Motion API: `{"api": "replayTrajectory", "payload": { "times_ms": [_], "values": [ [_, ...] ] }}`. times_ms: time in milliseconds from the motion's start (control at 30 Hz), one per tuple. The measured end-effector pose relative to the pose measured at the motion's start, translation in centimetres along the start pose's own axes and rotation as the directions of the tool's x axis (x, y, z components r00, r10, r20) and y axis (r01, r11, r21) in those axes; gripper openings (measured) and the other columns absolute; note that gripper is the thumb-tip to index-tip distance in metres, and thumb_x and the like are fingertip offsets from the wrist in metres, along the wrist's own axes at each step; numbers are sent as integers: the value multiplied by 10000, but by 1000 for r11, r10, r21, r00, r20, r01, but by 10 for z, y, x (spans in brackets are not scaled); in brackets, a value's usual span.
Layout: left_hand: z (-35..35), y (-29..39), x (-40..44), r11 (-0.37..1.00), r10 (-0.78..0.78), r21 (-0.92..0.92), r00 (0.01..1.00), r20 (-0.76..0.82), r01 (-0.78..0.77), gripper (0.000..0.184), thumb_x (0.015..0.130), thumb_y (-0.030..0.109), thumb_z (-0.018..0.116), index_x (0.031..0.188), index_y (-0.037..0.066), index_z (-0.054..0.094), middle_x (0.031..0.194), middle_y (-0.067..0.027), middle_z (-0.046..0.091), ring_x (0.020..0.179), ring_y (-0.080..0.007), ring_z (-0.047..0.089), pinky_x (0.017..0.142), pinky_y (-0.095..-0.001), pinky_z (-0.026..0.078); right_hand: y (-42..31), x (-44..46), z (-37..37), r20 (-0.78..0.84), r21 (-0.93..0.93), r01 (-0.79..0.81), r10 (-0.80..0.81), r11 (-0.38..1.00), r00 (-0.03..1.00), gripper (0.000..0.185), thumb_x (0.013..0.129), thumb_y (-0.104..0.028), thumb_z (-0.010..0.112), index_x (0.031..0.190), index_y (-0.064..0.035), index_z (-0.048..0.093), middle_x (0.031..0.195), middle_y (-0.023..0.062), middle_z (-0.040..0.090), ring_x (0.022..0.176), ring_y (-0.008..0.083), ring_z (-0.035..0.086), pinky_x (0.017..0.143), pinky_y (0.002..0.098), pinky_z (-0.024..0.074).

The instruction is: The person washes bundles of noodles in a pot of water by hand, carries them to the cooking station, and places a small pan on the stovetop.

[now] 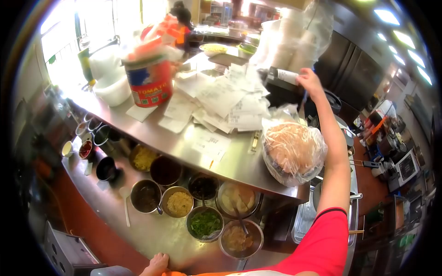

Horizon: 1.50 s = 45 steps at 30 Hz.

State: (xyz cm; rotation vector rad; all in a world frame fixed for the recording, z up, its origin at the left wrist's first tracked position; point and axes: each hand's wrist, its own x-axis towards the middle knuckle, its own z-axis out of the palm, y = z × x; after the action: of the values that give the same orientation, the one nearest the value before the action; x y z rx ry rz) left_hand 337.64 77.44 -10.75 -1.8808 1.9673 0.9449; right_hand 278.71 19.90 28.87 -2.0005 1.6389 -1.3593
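At the upper right my right hand (310,83) is stretched out, its fingers closed on the end of a white paper slip (286,76) beside a dark box-shaped device (276,87). Left of it, many printed receipts (221,99) lie in a loose pile on the upper steel shelf (184,147). Below my right forearm sits a plastic-wrapped bundle (293,149) at the shelf's corner. My left hand (159,263) rests at the near edge of the lower steel counter (156,237), near the bottom; its fingers look bent and nothing shows in them.
Metal pots of food (205,223) line the lower counter under the shelf. A red tomato tin (149,83) stands at the shelf's left. Stacked containers (291,37) rise behind the device. A person (181,23) is in the far background. A metal tray (304,221) is at the right.
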Motion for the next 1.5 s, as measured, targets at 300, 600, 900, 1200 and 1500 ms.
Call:
{"api": "replayTrajectory", "payload": {
  "times_ms": [300,600,900,1200,1500],
  "values": [
    [-16,11,-10,997,49,63,999,9,-49,474,702,251,742,1041,3,524,1040,-246,549,1006,-422,544,853,-481,472,-89,-46,-16,-101,360,161,-133,919,986,463,838,-8,618,1276,-50,474,993,113,664,939,153,588,865,284,432],
    [-16,4,-15,993,95,72,995,18,-96,609,604,308,817,1057,28,520,1065,-216,554,1024,-394,544,861,-462,468,-212,-172,-50,20,542,127,-164,831,986,491,846,-51,646,1296,-66,449,1001,91,647,879,112,574,782,255,448],
    [-9,-19,-14,892,393,267,918,-55,-366,375,800,308,638,1042,40,537,954,-176,619,931,-333,605,772,-423,509,-268,-437,28,302,675,-260,63,690,951,546,799,7,667,1286,-73,434,987,77,627,917,142,576,817,283,461],
    [-27,-33,1,783,599,188,800,23,-592,545,644,357,787,981,30,512,940,-172,584,915,-352,589,729,-442,505,-255,-744,218,515,640,-766,709,55,481,434,830,-25,631,1235,-15,474,992,84,632,925,145,590,805,267,475],
    [-31,-32,3,747,638,209,769,39,-631,550,656,369,783,1015,48,520,987,-142,585,965,-331,577,751,-439,511,-168,-744,223,122,-79,-790,792,608,598,389,859,-149,602,1217,-36,502,970,132,650,840,227,620,768,325,482]
  ]
}}
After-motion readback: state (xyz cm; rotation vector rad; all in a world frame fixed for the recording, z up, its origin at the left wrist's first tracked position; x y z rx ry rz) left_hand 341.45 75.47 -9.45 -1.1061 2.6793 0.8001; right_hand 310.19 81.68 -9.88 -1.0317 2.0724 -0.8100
